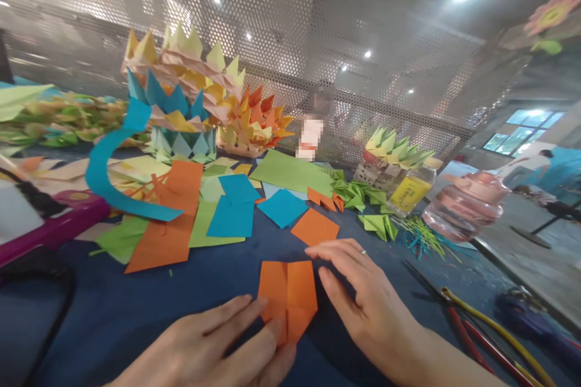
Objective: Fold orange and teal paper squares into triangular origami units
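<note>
A folded orange paper piece (299, 290) with a vertical crease down its middle lies on the dark blue table (181, 290), near the bottom centre. My left hand (227, 344) rests on its lower left part, fingertips pressing the paper to the table, fingers spread. To the right, my right hand (363, 296) is raised beside the paper's upper right corner, thumb and fingers apart, with nothing in it. Just beyond its fingertips is an orange paper square (315, 227). Blue squares (282, 208) lie farther left.
Scissors (445, 296) with red and yellow handles lie at the right. A pink bottle (467, 205), a yellow-labelled bottle (411, 190) and folded green pieces (358, 190) stand or lie behind. Left are orange paper strips (181, 211), a purple tool (59, 217) and folded-paper crowns (181, 133).
</note>
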{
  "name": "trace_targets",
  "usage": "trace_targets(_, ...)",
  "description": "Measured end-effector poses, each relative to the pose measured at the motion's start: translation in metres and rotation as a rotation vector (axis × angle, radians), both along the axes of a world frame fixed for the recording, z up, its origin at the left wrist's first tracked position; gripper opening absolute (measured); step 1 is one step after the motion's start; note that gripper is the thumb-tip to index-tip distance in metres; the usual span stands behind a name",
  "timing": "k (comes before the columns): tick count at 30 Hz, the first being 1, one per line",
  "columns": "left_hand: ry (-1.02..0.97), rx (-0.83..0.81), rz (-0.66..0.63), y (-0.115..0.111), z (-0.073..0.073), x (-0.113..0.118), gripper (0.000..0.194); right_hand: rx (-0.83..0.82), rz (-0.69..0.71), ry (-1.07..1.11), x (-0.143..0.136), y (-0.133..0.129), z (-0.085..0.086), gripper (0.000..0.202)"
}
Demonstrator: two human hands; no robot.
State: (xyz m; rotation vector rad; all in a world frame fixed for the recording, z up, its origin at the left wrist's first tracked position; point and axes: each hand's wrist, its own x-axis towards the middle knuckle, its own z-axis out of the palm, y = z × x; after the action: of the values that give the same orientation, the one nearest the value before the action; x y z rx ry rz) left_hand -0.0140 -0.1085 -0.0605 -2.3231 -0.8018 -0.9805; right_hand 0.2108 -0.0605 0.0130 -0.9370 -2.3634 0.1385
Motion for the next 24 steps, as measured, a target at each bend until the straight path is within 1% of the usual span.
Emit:
trace_targets(2,0.022,0.041,-0.034,0.002,0.004,-0.001,0.040,-0.108,-0.061,-0.010,-0.005,0.007,0.001,0.026)
trace_targets(5,0.015,0.088,-0.067,0.007,0.005,-0.002,0.041,-0.296,-0.079,-0.040,-0.013,0.016,0.006,0.029)
trace_targets(7,-0.041,0.091,-0.083,0.010,0.002,0.000,0.043,-0.428,0.013,-0.033,-0.017,0.019,0.013,0.036)
trace_targets(8,-0.109,0.090,-0.096,0.011,-0.001,0.002,0.048,-0.483,0.076,-0.037,-0.018,0.020,0.016,0.041)
trace_targets(9,-0.139,0.070,-0.080,0.011,-0.003,0.004,0.048,-0.491,0.131,-0.041,-0.018,0.021,0.019,0.044)
trace_targets(10,-0.187,0.087,-0.085,0.011,-0.004,0.006,0.048,-0.490,0.179,-0.050,-0.017,0.022,0.021,0.047)
trace_targets(12,-0.264,0.093,-0.066,0.012,-0.004,0.008,0.046,-0.445,0.223,-0.053,-0.013,0.023,0.022,0.050)
trace_targets(13,-0.264,0.093,-0.062,0.012,-0.002,0.008,0.045,-0.414,0.212,-0.051,-0.011,0.024,0.020,0.048)
trace_targets(15,-0.216,0.080,-0.056,0.012,0.004,0.005,0.042,-0.334,0.165,-0.043,-0.006,0.023,0.015,0.037)
trace_targets(18,-0.141,0.040,-0.050,0.014,0.012,-0.002,0.036,-0.145,0.147,-0.083,0.000,0.014,0.009,0.019)
trace_targets(20,-0.149,0.027,-0.017,0.015,0.016,-0.005,0.036,0.024,0.172,-0.153,0.002,0.003,0.010,0.015)
trace_targets(21,-0.166,0.033,0.002,0.015,0.017,-0.005,0.036,0.073,0.160,-0.186,0.002,-0.002,0.011,0.015)
trace_targets(23,-0.204,0.071,0.032,0.015,0.019,-0.003,0.039,0.105,0.209,-0.218,0.002,-0.012,0.015,0.009)
trace_targets(24,-0.214,0.085,0.034,0.014,0.021,-0.002,0.040,0.083,0.236,-0.235,0.002,-0.014,0.017,0.009)
